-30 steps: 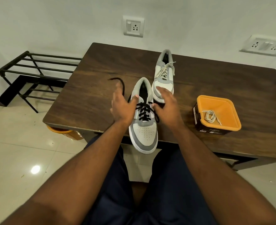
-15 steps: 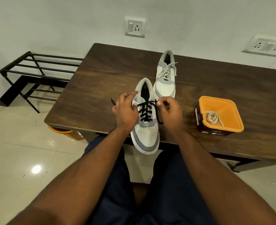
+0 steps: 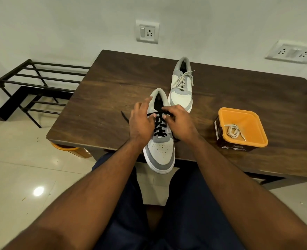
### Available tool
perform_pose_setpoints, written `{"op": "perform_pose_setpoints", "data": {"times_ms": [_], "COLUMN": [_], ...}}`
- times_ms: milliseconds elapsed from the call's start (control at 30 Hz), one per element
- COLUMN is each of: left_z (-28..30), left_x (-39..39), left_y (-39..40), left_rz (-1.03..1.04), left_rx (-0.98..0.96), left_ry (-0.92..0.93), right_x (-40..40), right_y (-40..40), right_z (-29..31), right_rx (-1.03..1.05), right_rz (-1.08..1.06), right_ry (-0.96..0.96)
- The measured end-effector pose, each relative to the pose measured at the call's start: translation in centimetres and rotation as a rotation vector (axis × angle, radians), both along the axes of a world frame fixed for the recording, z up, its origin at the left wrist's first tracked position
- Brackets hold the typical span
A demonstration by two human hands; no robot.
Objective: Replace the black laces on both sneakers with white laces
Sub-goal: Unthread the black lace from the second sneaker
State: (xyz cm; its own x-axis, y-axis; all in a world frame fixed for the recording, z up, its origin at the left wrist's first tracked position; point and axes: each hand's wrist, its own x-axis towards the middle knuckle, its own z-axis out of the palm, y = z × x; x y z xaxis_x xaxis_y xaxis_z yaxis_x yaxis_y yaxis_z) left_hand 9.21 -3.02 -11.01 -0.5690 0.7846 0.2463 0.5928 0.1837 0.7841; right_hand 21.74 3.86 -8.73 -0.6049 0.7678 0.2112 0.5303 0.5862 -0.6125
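Black lace (image 3: 159, 123) pinched by both hands' fingers (image 3: 167, 115).

Light: soft, even indoor light, moderately bright, from overhead.
Glare: a round white hotspot on the floor (image 3: 38, 191) tiles at lower left; faint sheen on the table (image 3: 113, 91).
Shadows: weak and diffuse, close under objects.
Distortion: wide-angle bowing; table edges and wall (image 3: 58, 24) curve toward the borders.
Sharpness: centre crisp; forearms at the bottom slightly soft.
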Motion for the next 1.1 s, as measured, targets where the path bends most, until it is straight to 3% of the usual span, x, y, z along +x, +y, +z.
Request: {"op": "perform_pose_setpoints", "data": {"times_ms": [100, 233, 267, 300, 433, 567, 633, 733, 767, 800, 900, 1033, 1100], "left_z": [0.2, 0.2, 0.1, 0.1, -0.2, -0.3, -0.1, 0.2, 0.3, 0.4, 0.9, 2.0, 2.4], "left_x": [-0.2, -0.3, -0.3, -0.3, -0.1, -0.4, -0.8, -0.8, -0.8, -0.7, -0.4, -0.2, -0.4], "left_y": [-0.2, -0.3, -0.3, -0.3, 0.2, 0.3, 0.2, -0.2, -0.2, -0.3, 0.1, 0.6, 0.8], "left_rz": [0.001, -0.016, -0.028, -0.036, 0.0, -0.077, -0.113, -0.157, -0.162, -0.168, -0.17, -0.161, -0.177], "left_rx": [-0.081, -0.078, -0.063, -0.042, 0.043, -0.031, -0.115, -0.169, -0.164, -0.159, -0.191, -0.283, -0.292], "left_ry": [0.06, 0.045, 0.048, 0.047, -0.004, -0.031, 0.028, 0.09, 0.086, 0.08, 0.147, 0.377, 0.463], "right_x": [-0.4, 0.8, 1.3, 1.5, 0.0, -1.0, -0.9, 0.6, 1.2, 1.8, 2.3, 0.8, 0.3], "right_y": [0.7, 2.9, 3.2, 3.2, 0.6, 0.1, 0.7, 4.0, 5.3, 6.1, 5.5, 2.4, 1.8], "right_z": [0.1, 0.7, 0.6, 0.3, 0.1, 0.3, 0.9, 2.4, 2.5, 2.6, 1.5, 0.7, 0.1], "right_rx": [-0.038, -0.355, -0.359, -0.332, -0.295, -0.093, -0.068, -0.324, -0.387, -0.413, -0.268, -0.255, -0.16], "right_rz": [-0.063, -0.74, -0.82, -0.788, -0.259, -0.077, -0.191, -0.668, -0.759, -0.794, -0.58, 0.008, 0.123], "right_ry": [0.101, 0.582, 0.578, 0.512, 0.27, 0.061, 0.195, 0.745, 0.831, 0.747, 0.1, 0.0, -0.151]}}
